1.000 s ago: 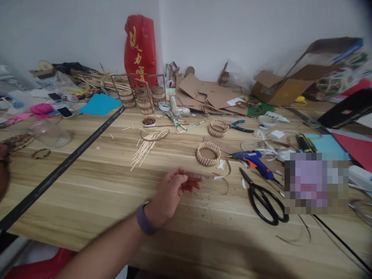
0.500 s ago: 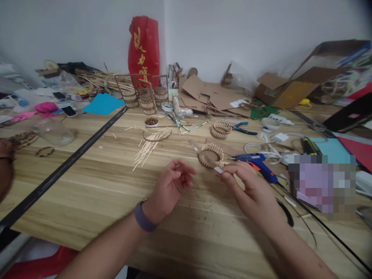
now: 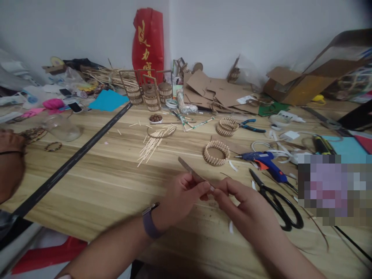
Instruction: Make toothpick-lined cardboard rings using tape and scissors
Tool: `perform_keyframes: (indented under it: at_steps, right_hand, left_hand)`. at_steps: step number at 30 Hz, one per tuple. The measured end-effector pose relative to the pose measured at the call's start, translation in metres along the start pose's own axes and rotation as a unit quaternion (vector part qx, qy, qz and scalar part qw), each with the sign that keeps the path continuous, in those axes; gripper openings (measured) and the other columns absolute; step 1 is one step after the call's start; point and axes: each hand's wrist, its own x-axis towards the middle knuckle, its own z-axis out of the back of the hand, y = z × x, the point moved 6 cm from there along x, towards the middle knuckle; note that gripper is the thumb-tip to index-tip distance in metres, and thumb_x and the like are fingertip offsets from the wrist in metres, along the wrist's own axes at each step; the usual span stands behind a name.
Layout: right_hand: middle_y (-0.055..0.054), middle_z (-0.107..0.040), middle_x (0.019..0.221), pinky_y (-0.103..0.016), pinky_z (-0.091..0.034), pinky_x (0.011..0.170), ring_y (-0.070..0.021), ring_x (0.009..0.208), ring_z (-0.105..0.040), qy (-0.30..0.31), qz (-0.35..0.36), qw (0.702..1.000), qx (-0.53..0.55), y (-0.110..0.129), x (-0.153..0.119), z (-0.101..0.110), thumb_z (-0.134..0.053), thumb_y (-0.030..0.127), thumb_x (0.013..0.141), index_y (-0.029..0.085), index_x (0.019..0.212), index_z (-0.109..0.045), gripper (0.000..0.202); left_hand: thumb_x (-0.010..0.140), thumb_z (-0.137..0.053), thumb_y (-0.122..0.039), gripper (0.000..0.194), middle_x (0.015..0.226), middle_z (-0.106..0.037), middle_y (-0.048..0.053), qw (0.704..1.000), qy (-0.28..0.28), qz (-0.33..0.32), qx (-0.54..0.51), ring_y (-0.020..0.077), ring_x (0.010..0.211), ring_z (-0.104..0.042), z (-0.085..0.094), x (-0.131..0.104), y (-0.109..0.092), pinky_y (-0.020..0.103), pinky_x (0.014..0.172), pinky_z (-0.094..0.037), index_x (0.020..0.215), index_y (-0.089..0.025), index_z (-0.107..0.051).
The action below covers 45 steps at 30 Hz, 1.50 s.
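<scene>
A thin brown cardboard strip (image 3: 186, 166) slants up and to the left above the table. My left hand (image 3: 187, 193), with a watch on its wrist, pinches it between thumb and fingers. At the strip's near end, by a small pale tip, the fingers of my right hand (image 3: 242, 203) are closed on it as well. The two hands meet there. Just beyond them stands a round ring of short wooden sticks (image 3: 216, 153) on a brown base. Black-handled scissors (image 3: 276, 201) lie right of my right hand, and a blue glue gun (image 3: 261, 158) rests behind them.
Loose wooden sticks (image 3: 151, 145) lie left of centre near a small bowl (image 3: 156, 119). A second stick ring (image 3: 226, 127) sits beside pliers (image 3: 252, 126). Finished little baskets (image 3: 152, 100) and cardboard sheets (image 3: 215, 89) stand at the back. Another person's hand (image 3: 11, 143) is at far left.
My left hand, free and half open before, has closed on the brown strip that my right hand held. Both hands have come together. The scissors now show fully as the view shifted.
</scene>
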Motion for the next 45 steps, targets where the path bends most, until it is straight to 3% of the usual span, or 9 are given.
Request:
perform_keyframes:
  at_steps: [6, 13, 16, 18, 21, 25, 31, 39, 45]
  right_hand:
    - [0.003, -0.055, 0.051, -0.024, -0.038, 0.046, -0.0132, 0.049, -0.049, 0.037, -0.068, 0.995, 0.066, -0.019, 0.002, -0.003, -0.048, 0.036, 0.085, 0.023, 0.059, -0.052, 0.029]
    - [0.003, -0.056, 0.052, -0.025, -0.038, 0.045, -0.0144, 0.048, -0.052, 0.017, -0.060, 0.997, 0.047, -0.025, 0.001, -0.005, -0.047, 0.034, 0.086, 0.024, 0.061, -0.054, 0.028]
    - [-0.001, -0.068, 0.071, -0.029, -0.044, 0.058, -0.0177, 0.065, -0.062, -0.070, 0.021, 0.997, -0.020, -0.017, -0.002, 0.003, -0.054, 0.030, 0.086, 0.023, 0.077, -0.062, 0.014]
    - [-0.002, -0.069, 0.080, -0.033, -0.043, 0.071, -0.0198, 0.077, -0.063, -0.136, 0.103, 0.981, -0.090, -0.006, -0.007, 0.008, -0.060, 0.027, 0.086, 0.024, 0.085, -0.065, 0.006]
    - [-0.001, -0.067, 0.077, -0.036, -0.035, 0.075, -0.0202, 0.076, -0.059, -0.155, 0.165, 0.957, -0.183, 0.007, -0.013, 0.004, -0.059, 0.025, 0.090, 0.026, 0.085, -0.068, 0.010]
    - [-0.002, -0.068, 0.076, -0.037, -0.031, 0.074, -0.0201, 0.074, -0.058, -0.157, 0.153, 0.946, -0.238, 0.011, -0.013, 0.000, -0.052, 0.027, 0.094, 0.025, 0.083, -0.069, 0.020]
    - [-0.003, -0.067, 0.076, -0.037, -0.032, 0.073, -0.0209, 0.074, -0.058, -0.161, 0.144, 0.949, -0.232, 0.007, -0.014, 0.000, -0.054, 0.027, 0.093, 0.023, 0.081, -0.068, 0.019]
    - [-0.001, -0.066, 0.072, -0.034, -0.040, 0.069, -0.0190, 0.071, -0.061, -0.097, 0.060, 0.988, -0.101, -0.010, -0.009, -0.003, -0.056, 0.030, 0.090, 0.025, 0.077, -0.070, 0.020]
    - [-0.001, -0.064, 0.068, -0.031, -0.043, 0.061, -0.0180, 0.064, -0.060, -0.072, 0.020, 0.996, -0.058, -0.017, -0.006, -0.001, -0.058, 0.032, 0.086, 0.024, 0.071, -0.068, 0.019]
  left_hand:
    - [0.087, -0.059, -0.047, 0.036, 0.067, -0.067, 0.004, 1.000, 0.006, -0.010, 0.021, 0.0129, 0.057, -0.059, 0.001, 0.002, 0.004, 0.026, 0.059, -0.047, 0.072, -0.014, -0.065]
    - [0.086, -0.061, -0.038, 0.028, 0.066, -0.064, 0.002, 0.999, -0.003, -0.020, 0.032, 0.0108, 0.057, -0.056, 0.004, 0.004, 0.006, 0.024, 0.057, -0.045, 0.071, -0.015, -0.063]
    - [0.086, -0.060, -0.038, 0.028, 0.064, -0.061, 0.000, 0.998, -0.029, -0.021, 0.044, 0.0102, 0.055, -0.054, 0.007, 0.004, 0.008, 0.023, 0.055, -0.043, 0.069, -0.015, -0.060]
    - [0.086, -0.060, -0.038, 0.028, 0.064, -0.060, 0.000, 0.998, -0.037, -0.019, 0.045, 0.0100, 0.055, -0.053, 0.008, 0.005, 0.010, 0.023, 0.055, -0.042, 0.069, -0.016, -0.058]
    - [0.083, -0.062, -0.039, 0.029, 0.063, -0.059, 0.000, 0.999, -0.027, -0.009, 0.029, 0.0099, 0.055, -0.051, 0.005, 0.005, 0.012, 0.024, 0.056, -0.041, 0.067, -0.016, -0.056]
    - [0.079, -0.066, -0.043, 0.031, 0.063, -0.058, 0.000, 1.000, -0.022, 0.002, 0.006, 0.0105, 0.056, -0.050, 0.000, 0.004, 0.012, 0.024, 0.056, -0.041, 0.066, -0.017, -0.056]
    - [0.082, -0.064, -0.049, 0.035, 0.064, -0.058, 0.000, 0.999, -0.002, -0.010, 0.043, 0.0115, 0.058, -0.052, -0.002, 0.002, 0.009, 0.025, 0.058, -0.042, 0.070, -0.016, -0.058]
    - [0.092, -0.053, -0.044, 0.034, 0.065, -0.062, 0.001, 0.980, -0.013, -0.060, 0.189, 0.0130, 0.061, -0.057, 0.002, -0.005, 0.007, 0.024, 0.058, -0.042, 0.072, -0.017, -0.058]
    - [0.094, -0.051, -0.042, 0.032, 0.065, -0.063, 0.001, 0.967, -0.018, -0.075, 0.241, 0.0139, 0.062, -0.058, 0.000, -0.008, 0.006, 0.024, 0.058, -0.042, 0.073, -0.018, -0.058]
